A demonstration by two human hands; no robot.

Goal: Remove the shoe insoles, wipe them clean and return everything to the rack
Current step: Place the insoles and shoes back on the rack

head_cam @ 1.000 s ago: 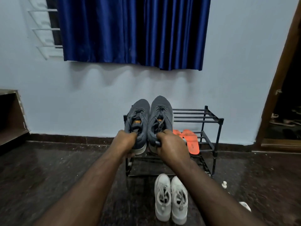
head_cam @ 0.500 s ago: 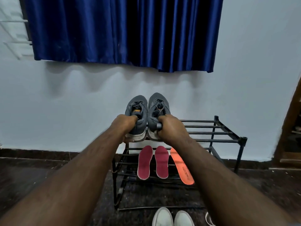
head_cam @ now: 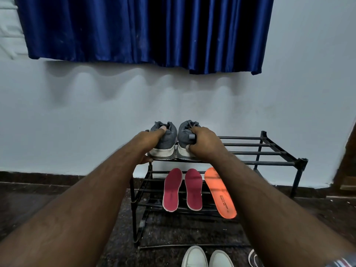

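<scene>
Both hands (head_cam: pixel 148 140) grip grey shoes (head_cam: pixel 167 140) on the rack's (head_cam: pixel 269 153) top shelf.

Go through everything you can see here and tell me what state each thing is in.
Left hand: grips left grey shoe.
Right hand: grips right grey shoe.
Grey shoes: upright on rack's top shelf.
Rack: standing against wall.
Red insoles: flat on middle shelf.
Orange insole: flat beside them.
White shoes: on floor.
Curtain: drawn shut.

Dim, cool indoor light. The curtain (head_cam: pixel 146 29) casts soft scalloped shadows on the wall (head_cam: pixel 77 112) below. Wide-angle bending at edges; forearms slightly blurred.
</scene>
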